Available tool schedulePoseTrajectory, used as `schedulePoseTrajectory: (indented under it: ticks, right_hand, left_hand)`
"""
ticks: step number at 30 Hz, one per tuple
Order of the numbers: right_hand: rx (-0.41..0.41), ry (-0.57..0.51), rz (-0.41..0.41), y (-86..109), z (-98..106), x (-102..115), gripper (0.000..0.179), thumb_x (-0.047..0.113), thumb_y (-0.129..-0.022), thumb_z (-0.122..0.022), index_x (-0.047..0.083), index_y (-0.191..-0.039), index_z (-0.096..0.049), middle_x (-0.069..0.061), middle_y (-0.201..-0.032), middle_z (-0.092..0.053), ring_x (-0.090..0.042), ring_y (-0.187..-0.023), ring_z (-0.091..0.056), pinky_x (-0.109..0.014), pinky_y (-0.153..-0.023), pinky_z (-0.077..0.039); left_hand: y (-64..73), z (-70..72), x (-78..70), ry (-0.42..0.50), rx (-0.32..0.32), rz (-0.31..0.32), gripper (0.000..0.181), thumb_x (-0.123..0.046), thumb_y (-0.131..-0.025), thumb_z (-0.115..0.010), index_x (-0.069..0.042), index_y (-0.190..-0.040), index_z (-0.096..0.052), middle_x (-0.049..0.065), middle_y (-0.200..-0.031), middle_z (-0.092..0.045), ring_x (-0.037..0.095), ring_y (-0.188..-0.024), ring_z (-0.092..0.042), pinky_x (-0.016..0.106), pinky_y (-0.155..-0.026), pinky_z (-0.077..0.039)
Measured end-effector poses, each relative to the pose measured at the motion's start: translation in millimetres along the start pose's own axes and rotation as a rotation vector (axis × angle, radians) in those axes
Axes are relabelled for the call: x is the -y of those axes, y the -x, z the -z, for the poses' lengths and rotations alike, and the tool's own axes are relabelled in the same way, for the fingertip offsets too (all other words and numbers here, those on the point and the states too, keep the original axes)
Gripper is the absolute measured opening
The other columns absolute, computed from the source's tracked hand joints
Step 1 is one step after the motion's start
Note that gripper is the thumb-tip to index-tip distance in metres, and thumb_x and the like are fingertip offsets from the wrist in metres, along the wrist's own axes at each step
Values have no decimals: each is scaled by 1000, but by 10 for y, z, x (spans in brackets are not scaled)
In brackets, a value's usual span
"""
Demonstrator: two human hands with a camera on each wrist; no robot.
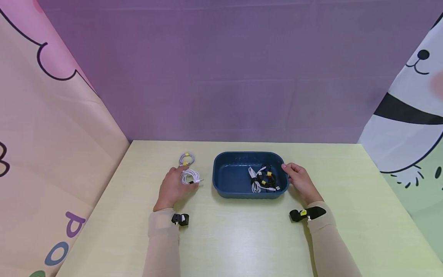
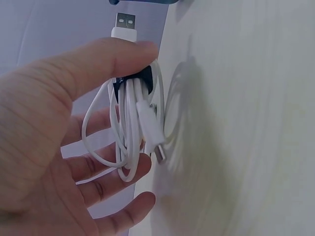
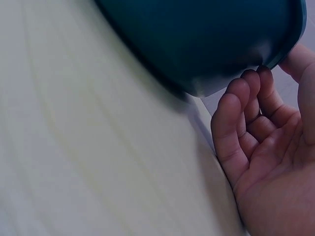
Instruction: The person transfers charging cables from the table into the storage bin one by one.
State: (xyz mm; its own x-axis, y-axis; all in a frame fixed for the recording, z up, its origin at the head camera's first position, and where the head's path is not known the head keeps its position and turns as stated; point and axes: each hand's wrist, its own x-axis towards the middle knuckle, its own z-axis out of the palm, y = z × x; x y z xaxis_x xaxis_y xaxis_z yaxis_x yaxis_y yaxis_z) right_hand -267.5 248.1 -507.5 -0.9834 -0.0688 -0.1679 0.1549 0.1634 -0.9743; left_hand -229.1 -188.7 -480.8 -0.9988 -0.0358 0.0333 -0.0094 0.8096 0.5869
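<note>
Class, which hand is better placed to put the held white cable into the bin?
Probably the left hand: it pinches the white cable beside the bin, which the right hand holds.

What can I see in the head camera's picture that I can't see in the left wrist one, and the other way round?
Only the head view shows the right hand on the rim of the blue bin, the cables inside it, and the small lilac coil.

Only the left wrist view shows the palm side of the left hand and the holes in the USB plug.

Both show that hand pinching the white cable and part of the table.
</note>
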Motion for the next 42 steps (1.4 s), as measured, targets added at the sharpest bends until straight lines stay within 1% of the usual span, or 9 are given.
schedulePoseTrajectory:
  ticks: [6, 11, 19, 28, 31, 35, 38, 42]
  right_hand:
    - [-4, -1, 8, 7, -13, 7, 31, 43, -103, -58, 13, -93, -60, 8, -79, -51, -10, -80, -51, -22, -72, -47]
    - [-12, 12, 1, -21, -9, -7, 32, 44, -103, -58, 13, -95, -61, 8, -80, -52, -11, -82, -51, -22, -73, -47]
    - [-8, 6, 9, -33, -4, -7, 31, 43, -103, -58, 13, -94, -61, 9, -78, -52, -9, -78, -51, -22, -71, -47]
    - [-12, 23, -18, -33, 5, -1, 31, 41, -105, -57, 12, -95, -60, 9, -79, -50, -9, -81, -50, -22, -72, -46]
    - [-6, 17, -29, -17, 1, 36, 29, 37, -105, -56, 11, -95, -60, 9, -79, -50, -9, -81, -50, -22, -72, -46]
    - [4, 10, -29, 64, -31, 166, 27, 34, -106, -56, 9, -95, -61, 8, -77, -51, -10, -79, -51, -22, -72, -46]
    - [7, 12, -23, 128, -53, 253, 28, 34, -106, -56, 9, -94, -61, 8, -77, -51, -9, -79, -51, -22, -72, -46]
    - [8, 19, -23, 165, -64, 287, 28, 34, -106, -56, 7, -96, -61, 8, -77, -52, -9, -79, -51, -22, -72, -47]
  left_hand:
    - [5, 6, -27, 12, -10, 1, 76, -32, -78, -87, -5, -143, -57, 21, -120, -61, 33, -102, -61, 50, -88, -53]
    - [3, 11, -48, 15, -14, 5, 76, -32, -79, -86, -6, -144, -56, 21, -121, -60, 33, -103, -61, 50, -89, -53]
    - [-10, 23, -63, 14, -36, -16, 75, -33, -80, -86, -6, -144, -57, 22, -122, -60, 34, -103, -61, 51, -90, -53]
    - [-18, 41, -56, 24, -41, -14, 72, -34, -80, -86, -9, -143, -58, 21, -123, -59, 36, -106, -61, 54, -91, -53]
    - [-21, 50, -47, 27, -45, -13, 72, -34, -81, -85, -9, -142, -58, 21, -123, -59, 36, -107, -61, 54, -91, -53]
    - [-26, 64, -41, 32, -53, -13, 73, -34, -80, -85, -8, -142, -57, 21, -124, -59, 37, -108, -61, 55, -91, -53]
    - [-29, 66, -43, 34, -55, -13, 73, -34, -80, -86, -9, -143, -57, 21, -125, -59, 37, -109, -61, 55, -92, -52]
    - [-26, 56, -52, 34, -47, -11, 74, -35, -80, -86, -9, -143, -57, 21, -125, -59, 37, -108, -62, 54, -91, -53]
